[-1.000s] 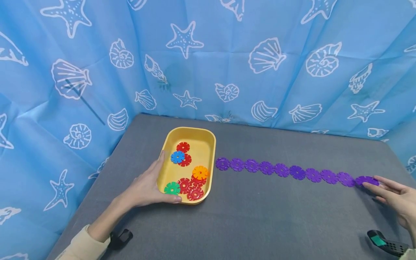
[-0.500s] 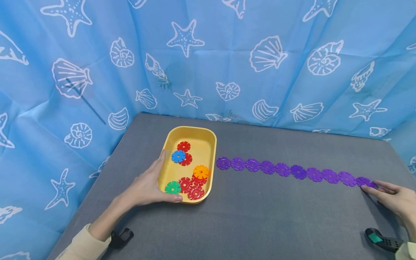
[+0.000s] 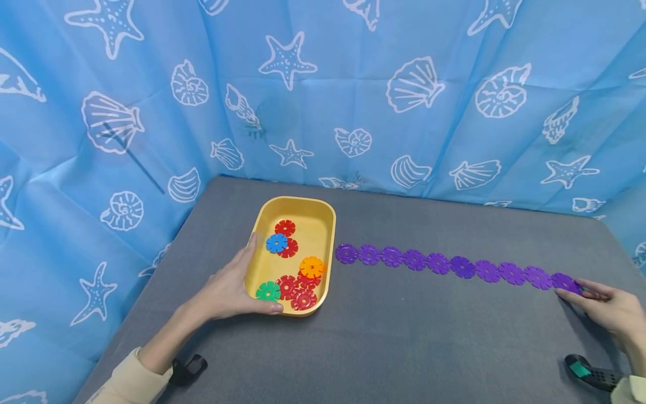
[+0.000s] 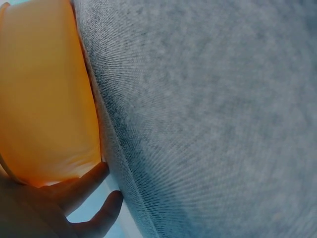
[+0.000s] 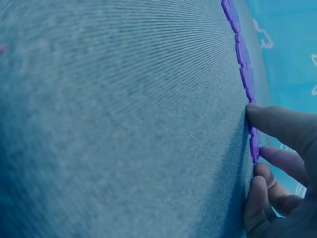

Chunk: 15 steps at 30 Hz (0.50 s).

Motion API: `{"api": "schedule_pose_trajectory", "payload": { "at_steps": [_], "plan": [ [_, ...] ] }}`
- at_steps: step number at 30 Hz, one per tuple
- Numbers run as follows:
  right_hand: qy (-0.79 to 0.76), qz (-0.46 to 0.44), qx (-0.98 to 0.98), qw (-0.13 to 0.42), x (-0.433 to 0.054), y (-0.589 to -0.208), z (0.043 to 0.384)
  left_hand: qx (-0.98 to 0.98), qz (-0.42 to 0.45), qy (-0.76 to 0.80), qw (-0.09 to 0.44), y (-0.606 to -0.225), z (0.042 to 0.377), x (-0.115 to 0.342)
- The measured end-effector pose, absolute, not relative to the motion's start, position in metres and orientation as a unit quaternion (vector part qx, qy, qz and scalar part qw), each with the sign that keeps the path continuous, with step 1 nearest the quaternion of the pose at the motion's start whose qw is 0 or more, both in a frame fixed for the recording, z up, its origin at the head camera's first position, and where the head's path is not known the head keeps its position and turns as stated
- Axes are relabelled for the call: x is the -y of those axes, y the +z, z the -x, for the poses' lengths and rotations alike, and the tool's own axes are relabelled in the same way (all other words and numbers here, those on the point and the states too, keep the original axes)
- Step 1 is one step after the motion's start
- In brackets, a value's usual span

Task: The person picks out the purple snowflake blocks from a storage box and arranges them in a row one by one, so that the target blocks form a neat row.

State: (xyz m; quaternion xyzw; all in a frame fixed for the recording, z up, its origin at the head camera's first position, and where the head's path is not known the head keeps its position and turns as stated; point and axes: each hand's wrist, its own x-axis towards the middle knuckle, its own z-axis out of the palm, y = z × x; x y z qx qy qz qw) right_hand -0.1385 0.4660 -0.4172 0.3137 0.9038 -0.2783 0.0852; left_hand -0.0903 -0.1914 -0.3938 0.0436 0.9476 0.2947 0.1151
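A row of several flat purple notched snowflake discs (image 3: 439, 262) lies on the grey table, set edge to edge. At its right end my right hand (image 3: 613, 308) pinches the last purple snowflake disc (image 3: 565, 283) between thumb and finger. In the right wrist view, that disc (image 5: 254, 146) lies flat, with the thumb and a finger at its edges. My left hand (image 3: 227, 289) holds the yellow tray (image 3: 308, 205) at its near left corner, thumb along the near side. Left wrist view: the fingers (image 4: 84, 191) lie against the tray's wall (image 4: 47, 94).
Inside the tray are several red snowflake discs (image 3: 304, 299), a blue disc (image 3: 276, 243), an orange disc (image 3: 311, 267) and a green disc (image 3: 268, 292). Grey cloth (image 3: 404, 342) covers the table. A blue seashell-print curtain (image 3: 353, 101) stands behind and at the left.
My right hand has shifted slightly left, and the last purple disc now lies flatter at the end of the row. The left hand and tray stay in place.
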Motion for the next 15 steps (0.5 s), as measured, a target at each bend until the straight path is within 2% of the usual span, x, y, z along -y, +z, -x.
{"api": "schedule_pose_trajectory", "payload": {
  "at_steps": [15],
  "plan": [
    [-0.264, -0.302, -0.914, 0.065, -0.477, -0.432, 0.142, -0.939, -0.029, 0.325, 0.106, -0.395, 0.088, 0.191]
  ]
}}
